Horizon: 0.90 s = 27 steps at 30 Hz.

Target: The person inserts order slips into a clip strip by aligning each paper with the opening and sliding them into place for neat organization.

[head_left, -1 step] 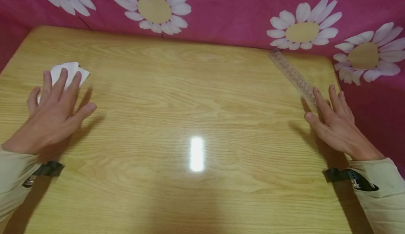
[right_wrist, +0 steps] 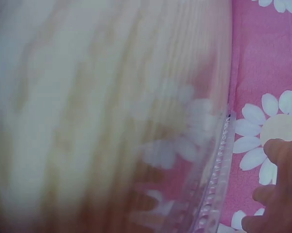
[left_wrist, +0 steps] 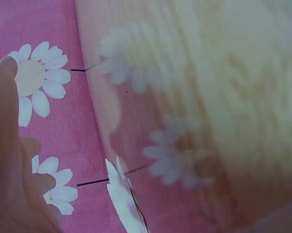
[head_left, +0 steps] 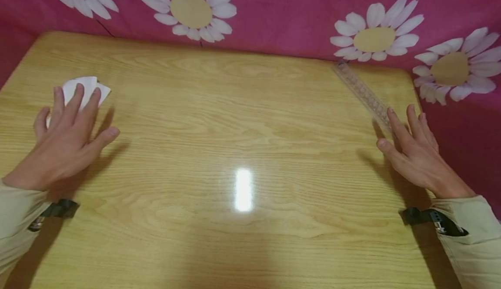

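Note:
My left hand [head_left: 69, 137] hovers at the left of the table with its fingers spread, holding nothing. Under its fingertips lies some white folded paper [head_left: 102, 92], partly covered by the fingers in the head view. In the left wrist view the paper [left_wrist: 124, 204] lies on the tabletop beyond the hand. Over on the right, my right hand [head_left: 416, 152] is held above the table, fingers stretched out and thumb apart. A clear plastic ruler [head_left: 362, 91] runs diagonally from the back edge toward it, and the index finger overlaps the near end. The right wrist view shows the ruler [right_wrist: 216, 179] flat on the wood.
The light wood-grain table [head_left: 242, 128] is glossy and reflects a bright lamp spot near its middle. Behind it and along its right side hangs a magenta cloth [head_left: 282, 15] with white daisies. Each wrist carries a black strap [head_left: 60, 209] by a beige sleeve [head_left: 17, 219].

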Tool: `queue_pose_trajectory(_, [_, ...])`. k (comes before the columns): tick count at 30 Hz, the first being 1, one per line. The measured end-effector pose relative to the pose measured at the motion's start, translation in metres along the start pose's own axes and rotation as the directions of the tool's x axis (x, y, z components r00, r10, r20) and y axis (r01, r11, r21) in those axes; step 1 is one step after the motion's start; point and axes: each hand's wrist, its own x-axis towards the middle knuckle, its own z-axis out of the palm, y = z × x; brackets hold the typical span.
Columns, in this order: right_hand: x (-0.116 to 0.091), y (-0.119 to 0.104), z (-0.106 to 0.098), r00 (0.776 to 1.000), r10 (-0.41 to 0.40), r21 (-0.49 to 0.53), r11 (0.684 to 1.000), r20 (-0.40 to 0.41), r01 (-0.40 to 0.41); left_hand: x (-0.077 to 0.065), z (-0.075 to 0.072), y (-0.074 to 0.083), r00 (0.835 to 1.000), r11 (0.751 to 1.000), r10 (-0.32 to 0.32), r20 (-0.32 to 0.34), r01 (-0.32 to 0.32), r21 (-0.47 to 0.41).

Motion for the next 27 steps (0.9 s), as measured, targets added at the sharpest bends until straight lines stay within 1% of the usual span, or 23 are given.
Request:
queue_pose_trajectory(6, [-0.002,0.002,-0.001,1.0,0.008,0.018,1.0,-0.004,-0.008,0.0,-0.001,0.001,1.0,1.0,0.0,-0.007,0.0,-0.006])
queue_pose_trajectory(13, [0.0,0.004,-0.006,0.997,0.009,0.048,0.999,-0.072,-0.006,0.002,-0.005,0.003,1.0,1.0,0.015,-0.026,-0.015,-0.015])
queue_pose_trajectory(17, [0.002,0.004,-0.01,0.996,0.013,0.048,0.999,-0.091,-0.008,0.004,-0.008,0.005,0.999,0.999,0.027,-0.045,-0.029,-0.038])
queue_pose_trajectory(22, [0.005,0.005,-0.015,0.994,0.025,0.039,0.999,-0.109,-0.021,0.009,-0.011,0.013,0.998,0.996,0.03,-0.06,-0.035,-0.083])
queue_pose_trajectory(27, [0.007,0.007,-0.023,0.99,0.039,0.04,0.999,-0.133,-0.034,0.017,-0.018,0.025,0.994,0.992,0.067,-0.083,-0.076,-0.105])
